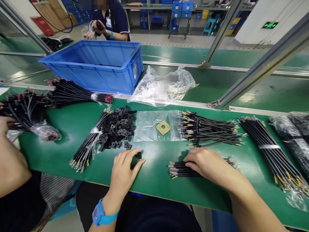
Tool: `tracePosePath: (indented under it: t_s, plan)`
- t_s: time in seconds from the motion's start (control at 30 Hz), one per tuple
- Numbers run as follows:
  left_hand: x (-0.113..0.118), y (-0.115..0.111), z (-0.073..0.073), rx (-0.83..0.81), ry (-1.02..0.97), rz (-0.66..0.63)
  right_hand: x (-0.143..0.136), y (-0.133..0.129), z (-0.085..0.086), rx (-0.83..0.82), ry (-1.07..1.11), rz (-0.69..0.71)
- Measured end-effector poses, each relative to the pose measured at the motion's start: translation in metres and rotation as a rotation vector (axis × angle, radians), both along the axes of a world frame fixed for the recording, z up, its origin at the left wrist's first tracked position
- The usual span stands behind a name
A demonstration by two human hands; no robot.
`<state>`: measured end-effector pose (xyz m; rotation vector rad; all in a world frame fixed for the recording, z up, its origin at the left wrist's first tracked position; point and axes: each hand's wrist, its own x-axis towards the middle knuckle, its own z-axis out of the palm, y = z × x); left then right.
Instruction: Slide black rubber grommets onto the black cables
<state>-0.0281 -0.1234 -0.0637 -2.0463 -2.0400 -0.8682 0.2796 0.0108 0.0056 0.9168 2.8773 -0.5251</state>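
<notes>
My left hand point(123, 170) is over the table's front part, thumb and index finger curved around a small black piece point(138, 155) between their tips. Lying to its upper left is a pile of flat black pieces with holes point(119, 127). My right hand point(205, 161) rests over a row of short black cables point(178, 169) with stripped coloured ends, its fingers bent down and closed on the cables. Beyond it is a stack of cables fitted with black pieces point(210, 129). Between the piles, a yellowish square plate with a round hole point(163, 128) sits on a clear plastic bag point(147, 125).
Tied cable bundles lie at left point(89, 141) and right point(272, 148). A blue crate point(96, 74) and crumpled plastic point(164, 87) stand behind. A metal frame post point(260, 58) slants at right. A co-worker's arm point(12, 158) reaches in at left; another person point(113, 22) works opposite.
</notes>
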Motion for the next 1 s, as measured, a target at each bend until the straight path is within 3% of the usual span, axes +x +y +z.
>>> tracePosePath:
  t_s: [0.13,0.3,0.43,0.73,1.0]
  plan:
    - [0.0,-0.002,0.002,-0.001,0.09,0.063,-0.005,-0.002,-0.001,0.046,-0.057,-0.027]
    - [0.004,-0.005,0.004,0.114,0.076,-0.048,-0.017,-0.005,-0.007,0.177,-0.099,-0.06]
    - [0.009,-0.013,0.004,0.145,0.079,-0.147,-0.017,-0.006,-0.015,0.296,0.013,-0.046]
    - [0.009,-0.034,0.018,-0.071,0.0,-0.372,-0.044,-0.009,-0.037,0.433,0.19,-0.16]
    - [0.001,-0.03,0.012,-0.151,0.121,-0.399,-0.057,0.001,-0.052,0.528,0.159,-0.188]
